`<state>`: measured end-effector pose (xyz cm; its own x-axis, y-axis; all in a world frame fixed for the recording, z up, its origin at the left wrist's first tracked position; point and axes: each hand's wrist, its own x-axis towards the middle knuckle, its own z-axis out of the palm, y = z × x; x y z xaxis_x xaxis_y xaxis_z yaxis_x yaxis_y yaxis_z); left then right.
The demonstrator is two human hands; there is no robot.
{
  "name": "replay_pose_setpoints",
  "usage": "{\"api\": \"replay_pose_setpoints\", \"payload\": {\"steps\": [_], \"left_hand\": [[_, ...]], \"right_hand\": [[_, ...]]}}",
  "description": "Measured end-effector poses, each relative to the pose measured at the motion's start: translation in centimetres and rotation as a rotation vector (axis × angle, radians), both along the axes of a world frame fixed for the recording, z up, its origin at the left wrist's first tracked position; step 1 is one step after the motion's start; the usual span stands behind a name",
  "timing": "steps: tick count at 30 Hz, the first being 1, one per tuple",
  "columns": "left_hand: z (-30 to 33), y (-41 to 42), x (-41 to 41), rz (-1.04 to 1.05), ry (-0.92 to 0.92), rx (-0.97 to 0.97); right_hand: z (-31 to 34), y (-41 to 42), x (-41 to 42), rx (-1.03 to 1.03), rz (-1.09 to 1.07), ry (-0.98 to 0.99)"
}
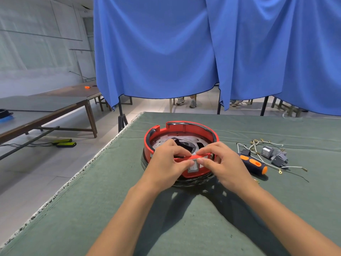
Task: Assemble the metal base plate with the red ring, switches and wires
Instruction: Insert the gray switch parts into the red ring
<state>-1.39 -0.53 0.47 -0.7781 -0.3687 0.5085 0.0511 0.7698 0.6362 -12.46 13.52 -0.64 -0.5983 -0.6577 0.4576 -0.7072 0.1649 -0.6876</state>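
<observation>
No text, label, brand or number can be read anywhere in this view. The grey switch [193,166] set in the red ring [181,130] shows only a pale face with no legible mark, and the loose switches [275,154] on the green cloth are too small to show any writing.

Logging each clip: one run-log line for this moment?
both hands pinch grey switch at red ring front | screwdriver, spare switches, wires right
</observation>
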Motion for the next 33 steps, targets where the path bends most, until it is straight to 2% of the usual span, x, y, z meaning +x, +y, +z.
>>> {"api": "replay_pose_setpoints", "payload": {"steps": [7, 17, 23, 30, 33], "left_hand": [[-0.2, -1.0, 1.3, -0.042, -0.101, -0.131], [-0.2, -0.7, 1.1, -0.029, -0.069, -0.092], [-0.3, -0.8, 0.8, -0.02, -0.067, -0.156], [-1.0, 0.5, 0.4, 0.087, -0.023, -0.278], [-1.4, 1.5, -0.1, 0.168, -0.024, -0.367]], "right_hand": [[-0.3, 0.7, -0.3, 0.13, 0.075, -0.026], [-0.4, 0.2, -0.2, 0.116, -0.001, 0.047], [-0.1, 0.2, -0.1, 0.127, -0.078, 0.163], [-0.7, 0.5, -0.1, 0.068, 0.007, 0.075], [-1.0, 0.8, -0.3, 0.006, -0.039, 0.102]]}}
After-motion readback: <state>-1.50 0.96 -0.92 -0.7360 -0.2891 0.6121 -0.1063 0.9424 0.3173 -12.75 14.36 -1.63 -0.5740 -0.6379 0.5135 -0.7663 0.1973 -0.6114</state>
